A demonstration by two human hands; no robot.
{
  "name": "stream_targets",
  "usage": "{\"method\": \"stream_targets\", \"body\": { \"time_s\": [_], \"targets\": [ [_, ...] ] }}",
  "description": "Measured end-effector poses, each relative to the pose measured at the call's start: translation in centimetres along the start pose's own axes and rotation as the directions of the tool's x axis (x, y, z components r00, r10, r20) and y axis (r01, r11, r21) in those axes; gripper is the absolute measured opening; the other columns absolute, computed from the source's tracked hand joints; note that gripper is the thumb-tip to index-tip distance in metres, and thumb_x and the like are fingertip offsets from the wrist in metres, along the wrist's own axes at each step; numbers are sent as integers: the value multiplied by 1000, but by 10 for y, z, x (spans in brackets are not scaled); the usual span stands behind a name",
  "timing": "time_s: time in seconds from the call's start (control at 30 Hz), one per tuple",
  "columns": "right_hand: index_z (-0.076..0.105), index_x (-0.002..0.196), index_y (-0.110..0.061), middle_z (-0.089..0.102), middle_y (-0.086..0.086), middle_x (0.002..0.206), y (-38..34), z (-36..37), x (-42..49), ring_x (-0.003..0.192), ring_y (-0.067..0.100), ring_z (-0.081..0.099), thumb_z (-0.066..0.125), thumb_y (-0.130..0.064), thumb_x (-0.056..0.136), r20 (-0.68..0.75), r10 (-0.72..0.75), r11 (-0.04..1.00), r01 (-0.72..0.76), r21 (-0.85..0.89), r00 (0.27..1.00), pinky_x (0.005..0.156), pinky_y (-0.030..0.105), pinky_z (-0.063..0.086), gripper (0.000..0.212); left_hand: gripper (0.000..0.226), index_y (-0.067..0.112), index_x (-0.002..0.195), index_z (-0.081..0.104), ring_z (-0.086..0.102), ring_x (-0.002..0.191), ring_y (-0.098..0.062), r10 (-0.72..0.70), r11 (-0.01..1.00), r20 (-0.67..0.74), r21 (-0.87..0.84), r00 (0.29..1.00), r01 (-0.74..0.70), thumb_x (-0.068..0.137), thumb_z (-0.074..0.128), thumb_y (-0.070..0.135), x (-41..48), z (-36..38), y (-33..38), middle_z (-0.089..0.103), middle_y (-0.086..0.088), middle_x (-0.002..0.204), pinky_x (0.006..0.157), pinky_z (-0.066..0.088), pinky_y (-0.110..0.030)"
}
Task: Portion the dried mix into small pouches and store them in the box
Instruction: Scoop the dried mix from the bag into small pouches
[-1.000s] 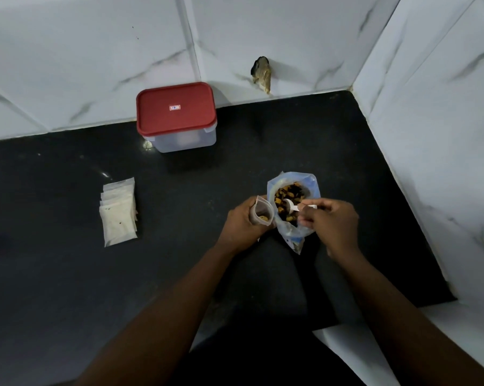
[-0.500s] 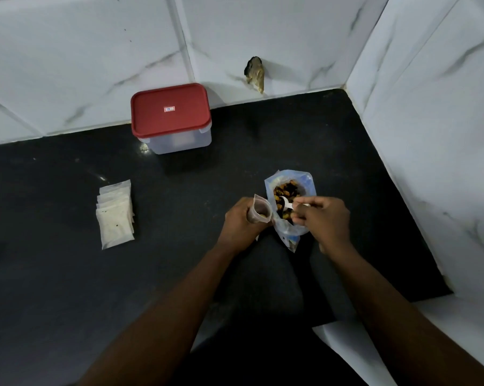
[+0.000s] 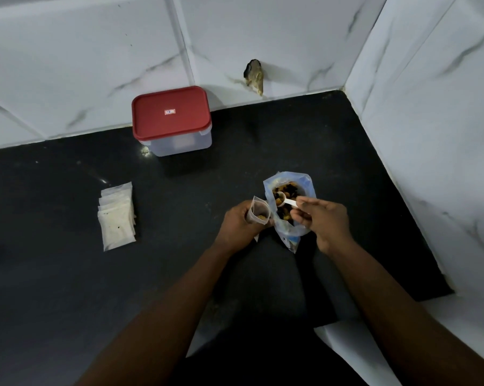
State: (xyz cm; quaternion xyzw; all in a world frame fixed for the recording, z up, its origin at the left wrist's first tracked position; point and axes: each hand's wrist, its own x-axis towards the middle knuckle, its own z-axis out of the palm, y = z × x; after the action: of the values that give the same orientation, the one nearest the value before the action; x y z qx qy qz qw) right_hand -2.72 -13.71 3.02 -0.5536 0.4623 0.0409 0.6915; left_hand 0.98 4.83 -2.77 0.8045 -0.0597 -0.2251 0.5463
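The white plastic spoon (image 3: 289, 201) pinched by the right hand (image 3: 325, 222) has dug deeper into the clear bag of dried mix (image 3: 286, 235), just right of the small clear pouch (image 3: 259, 211) held mouth-up in the grip of the left hand (image 3: 238, 227).

A dark, glossy black stone surface (image 3: 68, 288) fills a corner. White marble-look wall tiles with grey veins (image 3: 82, 65) rise behind it, and more stand along its right side. Low on the back wall, just above the surface, sits a ragged brownish chipped patch (image 3: 254, 77). A pale white ledge (image 3: 374, 358) meets the surface's near right edge.
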Motion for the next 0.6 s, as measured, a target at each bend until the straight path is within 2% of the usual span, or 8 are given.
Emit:
{"method": "stream_targets", "body": {
  "time_s": [0.27, 0.37, 0.47, 0.6],
  "targets": [
    [72, 111, -7, 75, 11, 105, 2, -20, -5, 89, 16, 75, 66, -7, 94, 70, 4, 996, -11, 88, 998, 73, 27, 61, 18, 47, 25, 120, 69, 72, 106, -6, -40, 994, 1, -101, 999, 40, 78, 89, 22, -8, -9, -4, 76, 7, 113, 97, 60, -43],
    [72, 109, -6, 74, 14, 108, 1, -25, -5, 94, 19, 73, 66, -7, 95, 91, 11, 990, -23, 137, 996, 72, 26, 61, 15, 45, 22, 118, 68, 73, 105, -9, -28, 992, -22, -126, 999, 25, 78, 89, 17, -10, -11, -4, 76, 4, 112, 96, 60, -44],
    [72, 109, -6, 74, 16, 110, 0, -28, -7, 99, 23, 73, 66, -8, 95, 103, 16, 988, -32, 154, 995, 73, 27, 61, 16, 40, 22, 116, 68, 72, 104, -7, -1, 994, -31, -113, 1000, -3, 81, 87, 17, -12, -10, -1, 75, 5, 111, 95, 60, -41],
    [73, 109, -6, 75, 15, 107, -5, -27, -16, 95, 20, 73, 67, -9, 94, 148, -14, 984, -13, 179, 989, 72, 26, 61, 16, 35, 23, 113, 66, 70, 101, -4, 30, 997, -38, -76, 999, -33, 84, 85, 19, -13, -12, 2, 73, 7, 108, 91, 60, -33]
  ]
}}
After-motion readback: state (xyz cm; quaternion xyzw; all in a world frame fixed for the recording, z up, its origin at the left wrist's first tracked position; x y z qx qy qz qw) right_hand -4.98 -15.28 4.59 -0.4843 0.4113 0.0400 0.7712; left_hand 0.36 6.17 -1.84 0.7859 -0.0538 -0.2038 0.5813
